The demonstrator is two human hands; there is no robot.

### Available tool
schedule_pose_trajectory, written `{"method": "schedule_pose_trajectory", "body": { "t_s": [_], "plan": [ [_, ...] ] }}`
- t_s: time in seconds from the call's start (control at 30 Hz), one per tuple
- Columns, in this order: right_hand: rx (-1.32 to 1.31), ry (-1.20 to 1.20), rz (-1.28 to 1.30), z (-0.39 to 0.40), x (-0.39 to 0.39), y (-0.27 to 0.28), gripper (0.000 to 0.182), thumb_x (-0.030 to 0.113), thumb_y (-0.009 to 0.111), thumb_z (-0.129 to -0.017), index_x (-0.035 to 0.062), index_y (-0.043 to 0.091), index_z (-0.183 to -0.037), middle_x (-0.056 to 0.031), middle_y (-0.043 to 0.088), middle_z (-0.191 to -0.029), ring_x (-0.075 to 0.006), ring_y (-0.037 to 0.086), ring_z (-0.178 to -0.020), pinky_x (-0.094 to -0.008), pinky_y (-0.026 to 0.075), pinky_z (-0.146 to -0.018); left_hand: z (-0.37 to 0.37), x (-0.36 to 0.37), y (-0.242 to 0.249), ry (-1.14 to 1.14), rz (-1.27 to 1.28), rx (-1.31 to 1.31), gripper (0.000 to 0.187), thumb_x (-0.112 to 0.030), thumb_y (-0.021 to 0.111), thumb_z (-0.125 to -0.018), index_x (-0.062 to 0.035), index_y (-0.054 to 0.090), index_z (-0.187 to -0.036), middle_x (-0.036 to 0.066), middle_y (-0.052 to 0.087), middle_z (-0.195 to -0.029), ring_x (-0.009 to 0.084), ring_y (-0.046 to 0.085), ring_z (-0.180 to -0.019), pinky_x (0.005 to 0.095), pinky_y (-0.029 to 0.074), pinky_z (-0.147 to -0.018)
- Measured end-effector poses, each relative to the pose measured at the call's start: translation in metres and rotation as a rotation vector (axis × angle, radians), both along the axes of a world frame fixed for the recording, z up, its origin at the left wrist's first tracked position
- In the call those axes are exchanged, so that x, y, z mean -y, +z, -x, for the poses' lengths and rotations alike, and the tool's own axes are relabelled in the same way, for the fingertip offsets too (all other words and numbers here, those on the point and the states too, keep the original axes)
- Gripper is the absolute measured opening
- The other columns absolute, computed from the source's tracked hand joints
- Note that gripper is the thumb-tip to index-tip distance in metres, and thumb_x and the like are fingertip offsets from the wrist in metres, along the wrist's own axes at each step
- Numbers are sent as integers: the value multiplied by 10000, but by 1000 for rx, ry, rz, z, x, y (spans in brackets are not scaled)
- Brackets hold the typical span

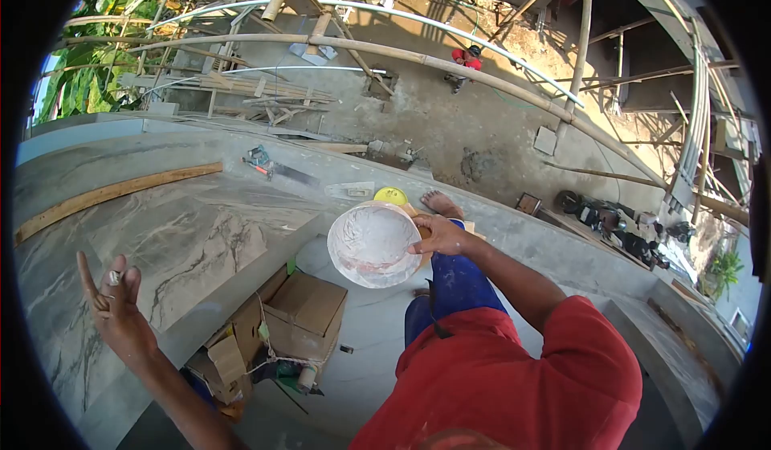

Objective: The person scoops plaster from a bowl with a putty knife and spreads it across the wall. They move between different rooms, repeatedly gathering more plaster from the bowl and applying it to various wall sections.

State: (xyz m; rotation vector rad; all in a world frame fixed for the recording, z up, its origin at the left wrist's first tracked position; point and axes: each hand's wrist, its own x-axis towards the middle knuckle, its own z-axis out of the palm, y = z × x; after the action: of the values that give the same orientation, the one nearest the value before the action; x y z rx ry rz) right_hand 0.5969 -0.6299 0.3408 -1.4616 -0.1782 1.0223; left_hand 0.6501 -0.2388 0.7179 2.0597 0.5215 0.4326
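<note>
At left, the bare left hand (120, 317) is raised above the grey-veined marble slab (205, 249), index finger extended, gripping nothing. At centre, the round, white-coated bowl (371, 245) is held up, its rim clamped by the right hand (443, 235). The step seems one-handed bowl-holding; the next move probably calls for keeping it level.

Marbled counter (201, 245): wooden plank (120, 198) along its far edge. Grey ledge (510, 231) beside it: saw (295, 174), trowel-like tool (350, 190), round yellow item (391, 196), bare foot (442, 204). Pale floor (371, 329): cardboard boxes (305, 309), small dark piece (346, 349) just beside them.
</note>
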Motion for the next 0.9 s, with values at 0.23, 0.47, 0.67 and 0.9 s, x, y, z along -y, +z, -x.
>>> {"method": "schedule_pose_trajectory", "body": {
  "t_s": [0.23, 0.47, 0.67, 0.9],
  "plan": [
    [-22, 75, -54, 115, -52, 39, 589, 311, 730, -780, -28, 545, -1225, -98, 621, -1128, -172, 554, -1051, -276, 398, -951, 316, 22, -161, 363, 462, -135, 366, -51, 545, -917, 2, 488, -1275, 112, 624, -960, 151, 613, -822, 262, 532, -783],
    [-355, 264, -92, 290, -134, 42, 424, 350, 700, -803, 31, 628, -1073, -43, 645, -969, -144, 613, -856, -309, 491, -752, 670, 137, -253, 994, 756, -80, 390, 1, 549, -878, 50, 477, -1258, 162, 600, -1021, 226, 610, -901, 303, 534, -841],
    [-549, 596, -113, 405, -232, 88, 515, 321, 669, -836, -59, 534, -1156, -122, 638, -1034, -215, 632, -914, -361, 511, -812, 909, 203, -284, 1428, 764, 4, 427, -59, 579, -815, 109, 489, -1197, 220, 655, -961, 313, 654, -885, 404, 523, -867],
    [-546, 818, -70, 515, -345, 99, 621, 337, 641, -832, -103, 451, -1227, -177, 598, -1128, -271, 611, -1010, -405, 489, -901, 985, 148, -286, 1655, 658, 324, 360, -23, 573, -814, 122, 525, -1140, 200, 667, -928, 241, 667, -841, 350, 551, -816]
  ]
}}
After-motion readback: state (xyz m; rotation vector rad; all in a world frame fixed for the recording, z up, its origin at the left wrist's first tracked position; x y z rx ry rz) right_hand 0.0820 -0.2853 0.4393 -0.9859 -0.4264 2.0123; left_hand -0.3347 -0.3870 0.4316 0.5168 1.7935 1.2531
